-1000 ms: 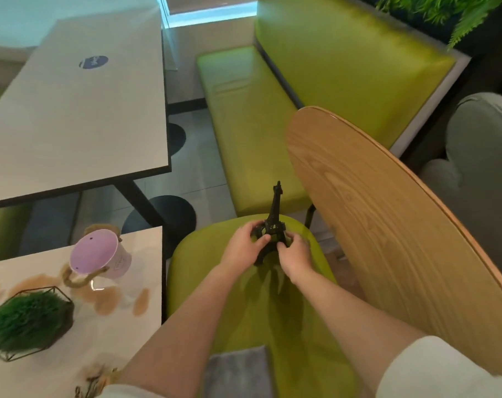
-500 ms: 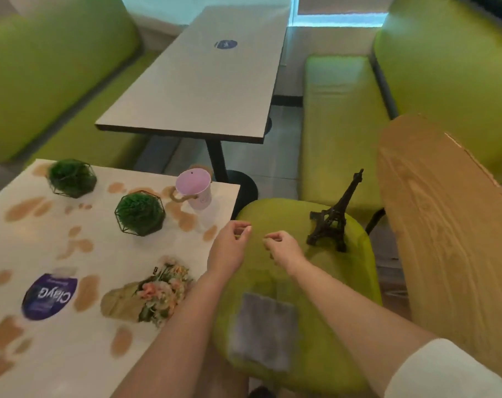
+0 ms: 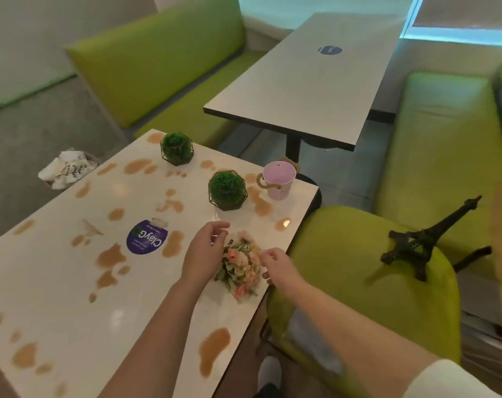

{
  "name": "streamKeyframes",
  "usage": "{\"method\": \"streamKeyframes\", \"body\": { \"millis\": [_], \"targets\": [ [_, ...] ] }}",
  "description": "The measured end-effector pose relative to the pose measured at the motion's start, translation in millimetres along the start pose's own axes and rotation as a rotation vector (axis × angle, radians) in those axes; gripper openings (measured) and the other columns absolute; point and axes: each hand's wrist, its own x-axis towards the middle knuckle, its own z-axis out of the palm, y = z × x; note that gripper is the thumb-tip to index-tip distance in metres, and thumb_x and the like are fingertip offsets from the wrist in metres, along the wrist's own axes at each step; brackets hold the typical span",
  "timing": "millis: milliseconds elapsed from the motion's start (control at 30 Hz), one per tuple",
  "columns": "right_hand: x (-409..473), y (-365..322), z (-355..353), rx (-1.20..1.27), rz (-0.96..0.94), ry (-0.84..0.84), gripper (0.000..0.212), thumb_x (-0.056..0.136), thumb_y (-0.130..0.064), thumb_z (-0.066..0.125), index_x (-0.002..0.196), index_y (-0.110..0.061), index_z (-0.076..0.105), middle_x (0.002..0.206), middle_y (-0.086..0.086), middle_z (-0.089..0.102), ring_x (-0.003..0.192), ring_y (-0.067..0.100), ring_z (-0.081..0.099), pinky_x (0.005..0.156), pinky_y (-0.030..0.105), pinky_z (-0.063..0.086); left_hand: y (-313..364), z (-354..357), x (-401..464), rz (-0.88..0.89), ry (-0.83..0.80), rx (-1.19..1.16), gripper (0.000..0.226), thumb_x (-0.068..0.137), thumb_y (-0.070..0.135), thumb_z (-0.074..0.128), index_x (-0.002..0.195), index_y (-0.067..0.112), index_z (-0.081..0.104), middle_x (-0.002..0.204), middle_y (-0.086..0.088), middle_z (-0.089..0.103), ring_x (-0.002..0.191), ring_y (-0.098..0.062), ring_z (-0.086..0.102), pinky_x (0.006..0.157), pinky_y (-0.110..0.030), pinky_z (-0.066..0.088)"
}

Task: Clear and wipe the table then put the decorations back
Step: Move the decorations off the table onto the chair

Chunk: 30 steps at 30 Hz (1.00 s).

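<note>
Both hands now over the table (image 3: 57, 297), off the green chair (image 3: 358, 282) where they were 0.5 s ago. Left hand (image 3: 203, 254) and right hand (image 3: 279, 267) flank the flower bouquet (image 3: 241, 265) at frame centre, fingers loosely spread, gripping nothing; contact with the flowers unclear. Eiffel tower model (image 3: 422, 242) stands on the chair, right of frame, released. Farther up: caged green ball (image 3: 227, 191), pink bucket (image 3: 279, 180), second green ball (image 3: 176, 148). Brown stains all over the tabletop.
</note>
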Motion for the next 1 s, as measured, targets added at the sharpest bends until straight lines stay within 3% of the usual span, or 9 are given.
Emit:
{"method": "streamKeyframes", "body": {
  "millis": [167, 233, 367, 533, 633, 733, 800, 900, 1000],
  "targets": [
    [2.6, -2.0, 24.1, 0.047, 0.020, -0.022, 0.058, 0.081, -0.054, 0.071, 0.117, -0.023, 0.039, 0.117, 0.002, 0.052, 0.106, 0.022, 0.058, 0.073, 0.029, 0.050, -45.3, -20.6, 6.2, -0.012, -0.264, 0.360, 0.055, 0.085, -0.004, 0.048, 0.129, 0.029, 0.056, 0.129, 0.003, 0.053, 0.122, -0.017, 0.048, 0.098, -0.034, 0.046],
    [5.6, 1.2, 28.5, 0.083, 0.060, -0.010, 0.058, 0.083, -0.046, 0.073, 0.118, -0.022, 0.035, 0.117, 0.005, 0.052, 0.104, 0.023, 0.059, 0.080, 0.035, 0.055, -58.1, -20.1, 5.9, 0.099, -0.349, 0.607, 0.065, 0.081, 0.003, 0.057, 0.138, 0.034, 0.047, 0.138, 0.004, 0.045, 0.127, -0.018, 0.042, 0.101, -0.033, 0.043],
    [11.1, 7.1, 29.3, 0.088, 0.099, 0.023, 0.046, 0.089, -0.037, 0.069, 0.119, -0.021, 0.037, 0.110, 0.003, 0.055, 0.099, 0.022, 0.062, 0.088, 0.042, 0.056, -81.5, -15.5, 7.0, 0.237, -0.383, 0.808, 0.086, 0.074, 0.014, 0.069, 0.148, 0.035, 0.029, 0.150, 0.007, 0.030, 0.138, -0.018, 0.030, 0.112, -0.030, 0.025],
    [12.5, 8.1, 25.1, 0.118, 0.059, 0.057, 0.032, 0.094, -0.027, 0.063, 0.120, -0.016, 0.048, 0.110, 0.009, 0.060, 0.089, 0.019, 0.064, 0.063, 0.026, 0.057, -89.4, -9.5, 20.7, 0.354, -0.310, 0.870, 0.071, 0.079, 0.031, 0.070, 0.143, 0.033, 0.038, 0.145, 0.005, 0.041, 0.132, -0.020, 0.041, 0.107, -0.035, 0.031],
    [13.4, 4.7, 21.1, 0.167, 0.045, 0.046, 0.031, 0.093, -0.024, 0.065, 0.119, -0.015, 0.051, 0.110, 0.011, 0.062, 0.093, 0.022, 0.065, 0.064, 0.028, 0.059, -93.0, -10.6, 29.5, 0.349, -0.312, 0.869, 0.075, 0.070, 0.033, 0.075, 0.138, 0.032, 0.043, 0.134, 0.006, 0.050, 0.119, -0.020, 0.051, 0.094, -0.030, 0.042],
    [14.8, -7.4, 10.9, 0.244, 0.010, 0.078, 0.034, 0.093, -0.040, 0.063, 0.116, -0.016, 0.055, 0.109, 0.005, 0.063, 0.090, 0.021, 0.063, 0.077, 0.036, 0.057, -86.2, -14.6, 35.9, 0.262, -0.296, 0.724, 0.080, 0.060, 0.038, 0.077, 0.134, 0.034, 0.046, 0.126, 0.010, 0.053, 0.111, -0.017, 0.054, 0.080, -0.030, 0.047],
    [18.0, -18.0, 0.8, 0.284, -0.012, 0.129, 0.040, 0.095, -0.051, 0.053, 0.114, -0.016, 0.057, 0.111, 0.001, 0.060, 0.092, 0.018, 0.057, 0.079, 0.035, 0.050, -73.0, -17.0, 38.6, 0.134, -0.299, 0.463, 0.076, 0.056, 0.038, 0.079, 0.125, 0.037, 0.048, 0.115, 0.015, 0.057, 0.103, -0.013, 0.058, 0.075, -0.031, 0.050],
    [28.1, -31.1, -14.6, 0.333, -0.047, 0.197, 0.041, 0.100, -0.049, 0.043, 0.119, -0.015, 0.056, 0.115, 0.002, 0.057, 0.094, 0.016, 0.053, 0.082, 0.032, 0.045, -51.4, -18.4, 47.1, -0.044, -0.333, 0.030, 0.075, 0.055, 0.031, 0.084, 0.120, 0.031, 0.045, 0.107, 0.010, 0.062, 0.094, -0.011, 0.063, 0.071, -0.033, 0.055],
    [41.0, -47.1, -28.7, 0.327, -0.053, 0.203, 0.034, 0.100, -0.038, 0.049, 0.117, -0.010, 0.056, 0.116, 0.008, 0.060, 0.095, 0.019, 0.055, 0.085, 0.035, 0.049, -22.5, -15.3, 61.2, -0.075, -0.317, -0.206, 0.083, 0.055, 0.031, 0.086, 0.124, 0.024, 0.040, 0.112, 0.008, 0.059, 0.093, 0.000, 0.059, 0.064, -0.012, 0.050]
  ]
}}
